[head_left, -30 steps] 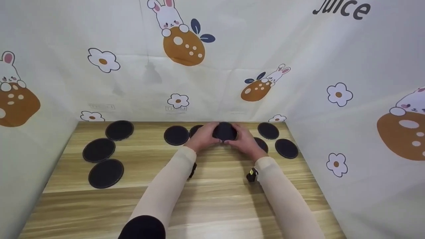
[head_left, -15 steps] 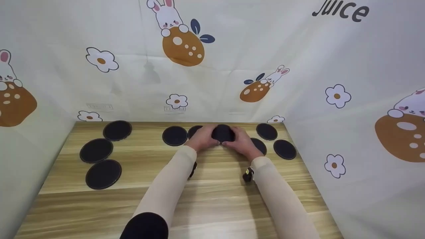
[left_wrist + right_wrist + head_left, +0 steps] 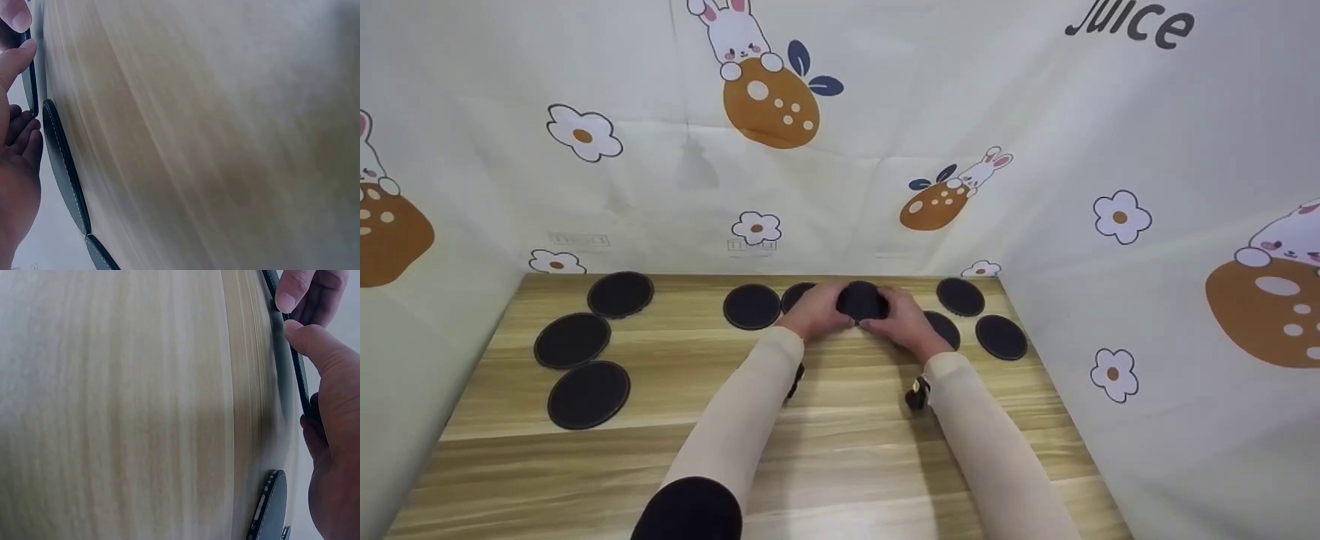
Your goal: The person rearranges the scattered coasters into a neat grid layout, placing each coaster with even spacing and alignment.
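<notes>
In the head view, both hands hold a round black coaster (image 3: pixel 861 301) near the table's back edge. My left hand (image 3: pixel 819 310) grips its left side, and my right hand (image 3: pixel 906 319) grips its right side, the thumbs nearly meeting at the near rim. The right wrist view shows this held coaster (image 3: pixel 298 368) edge-on, raised off the wood with a shadow beneath. Stitching runs along the rim of a neighbouring coaster (image 3: pixel 63 163) in the left wrist view. Just left of my left hand lies a partly covered coaster (image 3: pixel 795 297); another coaster (image 3: pixel 942 330) is partly behind my right hand.
Three coasters (image 3: pixel 572 340) lie at the table's left. One coaster (image 3: pixel 752 307) is left of centre, and two coasters (image 3: pixel 1001 337) are near the right edge. Printed cloth walls (image 3: pixel 840 187) enclose the wooden table (image 3: pixel 840 450). A black rounded shape (image 3: pixel 688 511) overlaps the left sleeve.
The held coaster has come slightly down and nearer, both hands moving with it and keeping their grip. The head view has shifted a little. The other coasters stay put on the table.
</notes>
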`<move>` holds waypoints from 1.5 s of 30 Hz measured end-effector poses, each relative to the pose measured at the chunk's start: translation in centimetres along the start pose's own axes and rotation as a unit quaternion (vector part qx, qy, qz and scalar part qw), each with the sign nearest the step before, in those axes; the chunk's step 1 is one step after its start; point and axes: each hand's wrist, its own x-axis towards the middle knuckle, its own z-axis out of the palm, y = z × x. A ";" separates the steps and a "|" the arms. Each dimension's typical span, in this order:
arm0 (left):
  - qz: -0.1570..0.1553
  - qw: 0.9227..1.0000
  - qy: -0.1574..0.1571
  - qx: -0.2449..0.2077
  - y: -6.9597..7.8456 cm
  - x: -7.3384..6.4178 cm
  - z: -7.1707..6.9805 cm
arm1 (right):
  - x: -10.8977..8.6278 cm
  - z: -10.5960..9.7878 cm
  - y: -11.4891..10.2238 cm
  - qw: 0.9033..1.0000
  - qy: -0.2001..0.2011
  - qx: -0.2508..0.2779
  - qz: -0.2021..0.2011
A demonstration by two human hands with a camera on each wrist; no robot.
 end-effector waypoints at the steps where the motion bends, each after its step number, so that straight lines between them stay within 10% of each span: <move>1: -0.002 1.000 -0.001 0.000 0.0 0.0 0.0 | 0.0 0.0 0.0 1.000 -0.001 0.000 0.000; 45: -0.001 0.999 -0.002 0.034 0.2 0.1 0.4 | -0.1 0.3 -0.3 1.000 -0.022 -0.018 0.011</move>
